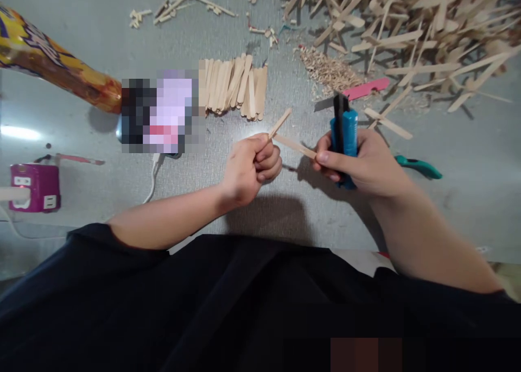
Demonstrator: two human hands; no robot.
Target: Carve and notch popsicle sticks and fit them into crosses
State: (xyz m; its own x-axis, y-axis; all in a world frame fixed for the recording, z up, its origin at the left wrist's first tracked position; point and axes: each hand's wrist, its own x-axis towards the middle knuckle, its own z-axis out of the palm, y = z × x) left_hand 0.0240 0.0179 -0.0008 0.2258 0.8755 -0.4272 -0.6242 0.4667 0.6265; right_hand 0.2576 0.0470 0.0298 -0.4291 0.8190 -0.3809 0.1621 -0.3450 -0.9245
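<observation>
Near the middle, my left hand (pixel 252 168) is closed, pinching a wooden craft stick (pixel 281 122) between thumb and forefinger. A second craft stick (pixel 296 146) runs from these fingertips across to my right hand (pixel 368 163), whose thumb and fingers grip its other end. That same hand is wrapped round a blue-and-black handheld tool (pixel 349 136), held upright; its exact kind is not clear. Whether the two sticks are joined at my left fingertips, I cannot tell. Just beyond my left hand lies a row of loose craft sticks (pixel 232 84).
Crossed sticks (pixel 439 30) form a large heap at the back right. Wood shavings (pixel 329 70) lie before it, beside a pink strip (pixel 368 88). A green-handled tool (pixel 419 166) rests rightward. At left are a blurred phone (pixel 175 156), a snack bag (pixel 52 57) and a purple power socket (pixel 38 186).
</observation>
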